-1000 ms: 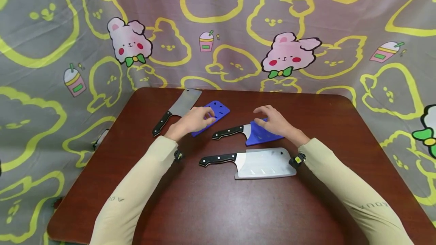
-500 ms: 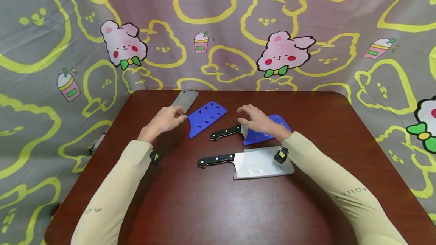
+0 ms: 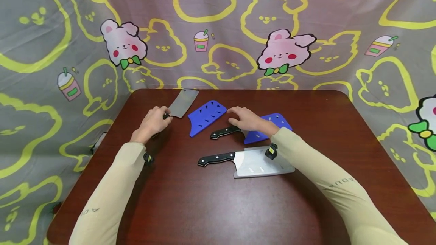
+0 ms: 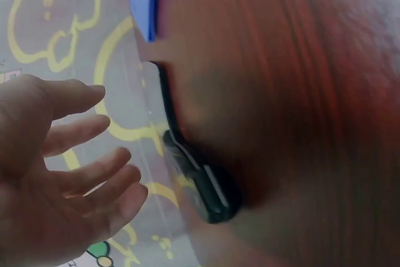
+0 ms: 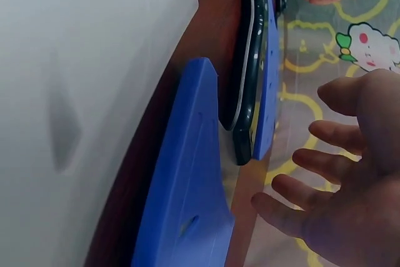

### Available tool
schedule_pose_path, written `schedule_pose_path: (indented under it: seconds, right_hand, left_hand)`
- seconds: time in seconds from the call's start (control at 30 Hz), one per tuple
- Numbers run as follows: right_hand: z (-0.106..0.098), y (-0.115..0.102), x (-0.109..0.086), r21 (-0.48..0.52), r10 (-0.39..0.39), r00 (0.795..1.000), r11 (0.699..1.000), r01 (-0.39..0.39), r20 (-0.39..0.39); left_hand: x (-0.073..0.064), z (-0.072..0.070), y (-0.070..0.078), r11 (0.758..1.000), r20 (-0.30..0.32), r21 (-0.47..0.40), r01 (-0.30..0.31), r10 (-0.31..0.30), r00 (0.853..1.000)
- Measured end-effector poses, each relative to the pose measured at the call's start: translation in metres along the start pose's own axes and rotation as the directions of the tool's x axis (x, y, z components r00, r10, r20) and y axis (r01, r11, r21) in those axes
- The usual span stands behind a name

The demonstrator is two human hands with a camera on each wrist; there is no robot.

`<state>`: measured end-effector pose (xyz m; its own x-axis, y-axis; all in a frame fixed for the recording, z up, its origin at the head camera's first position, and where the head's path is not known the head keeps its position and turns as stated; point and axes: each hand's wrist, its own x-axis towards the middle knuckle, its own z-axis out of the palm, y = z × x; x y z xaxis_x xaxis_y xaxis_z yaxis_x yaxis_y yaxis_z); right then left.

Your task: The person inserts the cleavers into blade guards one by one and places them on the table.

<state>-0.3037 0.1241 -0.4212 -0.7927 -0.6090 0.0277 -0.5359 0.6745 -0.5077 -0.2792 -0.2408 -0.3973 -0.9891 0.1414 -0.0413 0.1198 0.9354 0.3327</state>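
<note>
At the back left lies a bare cleaver (image 3: 184, 103) with a black handle (image 4: 215, 195). My left hand (image 3: 153, 122) hovers over that handle, hiding most of it in the head view; in the left wrist view its loosely bent fingers stand apart from it. An unfilled blue blade cover (image 3: 206, 119) lies to the right. Beyond that, a second cleaver sits in a blue cover (image 3: 281, 119), its black handle (image 3: 221, 133) pointing left. Above this one hovers my right hand (image 3: 248, 119), fingers spread and relaxed, holding nothing.
Nearer to me lies a third cleaver in a whitish translucent cover (image 3: 255, 165), handle to the left, partly under the right wrist's camera. All rest on a brown wooden table (image 3: 204, 211). A patterned cloth (image 3: 231, 18) hangs behind the table and along its sides.
My left hand has moved left, from over the loose blue cover to the bare cleaver's handle. The right hand has shifted left over the blue-covered cleaver. The cleavers and covers stay put.
</note>
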Motion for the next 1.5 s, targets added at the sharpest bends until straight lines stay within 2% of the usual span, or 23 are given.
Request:
schedule_pose_path:
  seconds: [0.13, 0.37, 0.57, 0.83, 0.9, 1.07, 1.23, 1.4, 1.5]
  right_hand:
    - [0.003, -0.001, 0.011, -0.044, -0.011, 0.999, 0.999, 0.013, 0.046]
    - [0.003, -0.006, 0.024, -0.100, -0.015, 0.991, 0.995, 0.029, 0.132]
    - [0.004, -0.012, 0.032, -0.120, 0.041, 0.979, 0.993, -0.017, 0.198]
    - [0.021, -0.017, 0.033, -0.146, 0.093, 0.951, 0.988, -0.051, 0.295]
    - [0.021, -0.018, 0.032, -0.180, 0.102, 0.951, 0.982, -0.050, 0.292]
    - [0.014, -0.025, 0.030, -0.259, 0.102, 0.971, 0.965, -0.044, 0.218]
    - [0.008, -0.034, 0.028, -0.326, 0.096, 0.980, 0.945, -0.033, 0.177]
    - [0.008, -0.022, 0.034, -0.281, 0.108, 0.979, 0.958, -0.056, 0.172]
    - [0.011, -0.013, 0.043, -0.229, 0.081, 0.978, 0.973, -0.036, 0.193]
  left_hand:
    - [-0.001, 0.001, -0.009, 0.999, 0.006, 0.011, 0.048, -0.048, 0.999]
    - [-0.005, 0.005, -0.015, 0.991, 0.092, 0.009, 0.134, -0.135, 0.987]
    - [-0.007, 0.005, -0.019, 0.991, 0.151, 0.005, 0.137, -0.136, 0.979]
    - [-0.013, 0.014, -0.023, 0.992, 0.178, 0.021, 0.127, -0.129, 0.976]
    - [-0.011, 0.014, -0.022, 0.993, 0.174, 0.020, 0.119, -0.121, 0.977]
    - [-0.005, 0.013, -0.020, 0.995, 0.145, 0.024, 0.094, -0.097, 0.985]
    - [-0.004, 0.012, -0.018, 0.993, 0.182, 0.035, 0.110, -0.115, 0.977]
    - [-0.007, 0.013, -0.017, 0.995, 0.238, 0.045, 0.088, -0.096, 0.967]
    - [-0.011, 0.010, -0.019, 0.996, 0.259, 0.049, 0.079, -0.089, 0.962]
